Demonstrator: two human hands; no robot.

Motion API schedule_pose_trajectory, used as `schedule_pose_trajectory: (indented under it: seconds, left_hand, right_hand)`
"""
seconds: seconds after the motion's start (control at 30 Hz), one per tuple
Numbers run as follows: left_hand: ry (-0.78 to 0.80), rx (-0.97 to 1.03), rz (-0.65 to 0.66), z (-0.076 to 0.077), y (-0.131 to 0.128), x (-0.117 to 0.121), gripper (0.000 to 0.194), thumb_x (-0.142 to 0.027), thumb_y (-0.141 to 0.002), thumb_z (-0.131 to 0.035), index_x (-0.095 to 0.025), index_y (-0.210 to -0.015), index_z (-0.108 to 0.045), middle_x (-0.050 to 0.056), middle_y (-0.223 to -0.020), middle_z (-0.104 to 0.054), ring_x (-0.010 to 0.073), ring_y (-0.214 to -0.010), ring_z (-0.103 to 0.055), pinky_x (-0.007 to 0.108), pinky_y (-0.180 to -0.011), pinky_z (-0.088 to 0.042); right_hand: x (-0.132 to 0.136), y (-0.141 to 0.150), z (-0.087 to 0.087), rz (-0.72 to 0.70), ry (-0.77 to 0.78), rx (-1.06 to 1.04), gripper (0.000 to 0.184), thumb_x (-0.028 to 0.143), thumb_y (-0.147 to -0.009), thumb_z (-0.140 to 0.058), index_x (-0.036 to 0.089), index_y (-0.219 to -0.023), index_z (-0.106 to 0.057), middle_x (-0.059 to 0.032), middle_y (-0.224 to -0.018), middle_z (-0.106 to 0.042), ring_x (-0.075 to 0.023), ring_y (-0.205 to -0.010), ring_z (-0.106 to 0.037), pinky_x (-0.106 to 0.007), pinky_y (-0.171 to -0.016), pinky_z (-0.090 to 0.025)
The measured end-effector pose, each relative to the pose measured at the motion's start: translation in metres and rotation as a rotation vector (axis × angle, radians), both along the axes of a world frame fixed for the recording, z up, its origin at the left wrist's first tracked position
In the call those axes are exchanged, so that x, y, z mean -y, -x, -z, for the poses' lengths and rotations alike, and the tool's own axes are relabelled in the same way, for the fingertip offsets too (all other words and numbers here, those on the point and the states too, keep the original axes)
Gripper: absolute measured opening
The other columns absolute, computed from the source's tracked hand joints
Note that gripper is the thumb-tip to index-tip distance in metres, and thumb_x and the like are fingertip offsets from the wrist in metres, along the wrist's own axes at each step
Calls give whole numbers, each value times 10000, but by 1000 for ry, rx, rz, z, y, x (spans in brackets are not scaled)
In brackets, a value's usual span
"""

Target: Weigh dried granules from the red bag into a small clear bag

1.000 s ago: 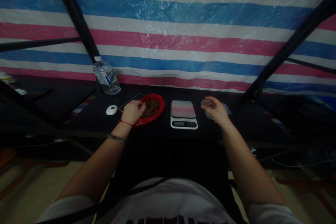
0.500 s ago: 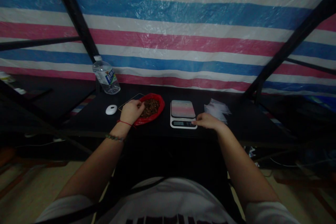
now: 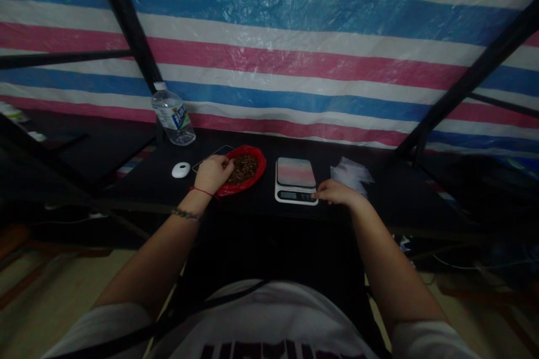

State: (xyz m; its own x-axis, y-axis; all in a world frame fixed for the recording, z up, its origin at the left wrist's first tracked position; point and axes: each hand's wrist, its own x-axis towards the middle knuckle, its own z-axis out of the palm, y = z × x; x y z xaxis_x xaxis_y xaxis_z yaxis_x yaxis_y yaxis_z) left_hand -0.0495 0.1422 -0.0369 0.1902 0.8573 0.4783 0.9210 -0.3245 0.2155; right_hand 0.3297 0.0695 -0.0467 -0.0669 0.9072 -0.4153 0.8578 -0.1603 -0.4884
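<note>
My left hand (image 3: 213, 172) rests at the left side of a red plastic bag (image 3: 260, 175) spread wide like a bowl. Small brown dried pieces (image 3: 245, 168) fill the bag. The fingers of this hand are curled together at the edge of the pieces; whatever they hold is too small to make out. My right hand (image 3: 338, 192) holds nothing and touches the right end of the control panel on a white digital kitchen scale (image 3: 296, 173) with an outstretched digit. The scale's plate bears no load, and the reading on its display is illegible.
Clear plastic bags (image 3: 350, 173) lie right of the scale. A white oval case (image 3: 181, 169) and a clear bottle (image 3: 174, 116) stand to the left. A flat thin-edged object (image 3: 207, 158) lies partly behind my left hand. Dark frame bars (image 3: 130, 28) and striped sheeting (image 3: 286, 61) enclose the back.
The whole view has shifted slightly with my head. Both hands keep their places, the left at the red bag and the right at the scale's panel.
</note>
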Motion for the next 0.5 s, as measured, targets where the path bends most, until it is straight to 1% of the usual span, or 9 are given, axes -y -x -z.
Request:
schedule_pose_trajectory:
  seconds: [0.1,0.27,0.37,0.5]
  left_hand:
    - [0,1,-1,0,0,0,345,-410,-860,-446,-173,-747,-670,101,-784,-682,240,-771,-628,328,-709,-449]
    - [7,3,-5,-1,-3,2,350,-419,-857,-443,-170,-751,-666,100,-797,-678,236,-759,-624,326,-697,-452]
    - [21,18,-4,-3,-4,4,343,-418,-852,-449,-174,-760,-671,96,-809,-682,235,-773,-628,322,-703,-456]
    - [25,45,0,-6,-5,6,333,-410,-848,-455,-180,-745,-673,94,-787,-686,232,-766,-632,317,-715,-459]
  right_hand:
    - [0,1,-1,8,16,0,323,453,-763,-635,131,-774,-661,2,-524,-536,-100,-442,-496,-187,-387,-301]
    - [-1,3,-4,9,46,23,333,459,-778,-623,128,-771,-664,-16,-579,-577,-94,-454,-508,-186,-393,-308]
    - [1,3,-6,4,48,58,373,498,-781,-614,128,-775,-665,-27,-610,-596,-100,-457,-518,-197,-403,-329]
    - [4,2,-7,-27,10,89,442,561,-787,-586,128,-783,-670,-41,-598,-604,-120,-467,-535,-217,-428,-361]
